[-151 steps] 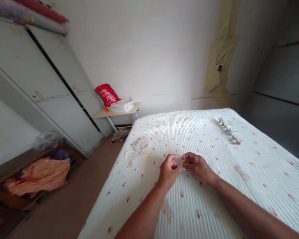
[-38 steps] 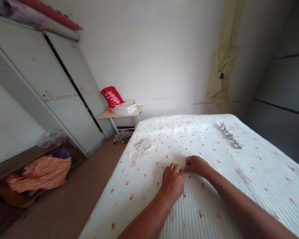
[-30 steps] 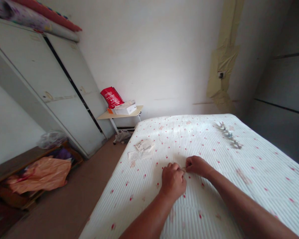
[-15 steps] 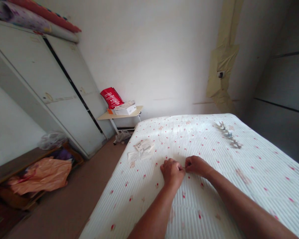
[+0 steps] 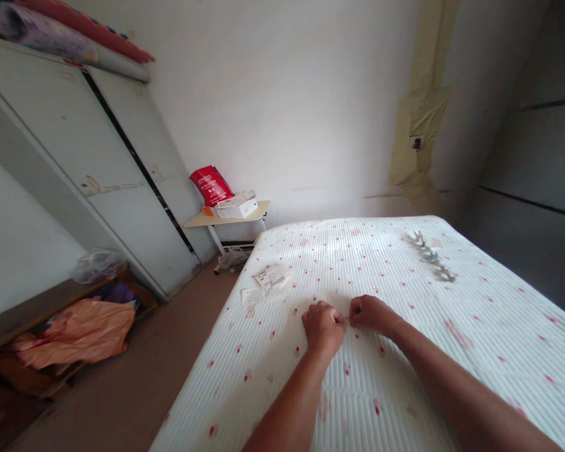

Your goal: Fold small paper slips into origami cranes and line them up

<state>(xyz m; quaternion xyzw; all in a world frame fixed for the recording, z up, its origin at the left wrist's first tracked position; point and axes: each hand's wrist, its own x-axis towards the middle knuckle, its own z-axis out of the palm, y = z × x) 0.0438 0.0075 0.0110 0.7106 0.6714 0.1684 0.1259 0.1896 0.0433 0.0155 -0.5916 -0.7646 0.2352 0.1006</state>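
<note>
White ribbed fabric dotted with red, that's the bedspread (image 5: 358,389), and right over the middle of it two bare hands are at close quarters. Left hand (image 5: 324,328) has its fingers curled, knuckles up, its grip pinching one side of a tiny pale piece (image 5: 347,321); right hand (image 5: 373,315) matches it from the other side, fingers bunched, thumb and forefinger pressed onto the piece. So there's the piece, in the narrow gap between the fingertips, just above the bedspread, too small for its shape to be made out! Beyond the left hand, printed paper scraps (image 5: 272,276) lie overlapping near the bed's left edge. Over on the far right, well apart from the hands, a slanting row of small winged shapes (image 5: 431,256) sits on the fabric. Past the bed, a pale worktop (image 5: 198,218) carries a white box (image 5: 238,208), with a red bag (image 5: 211,184) leaning behind it.
</note>
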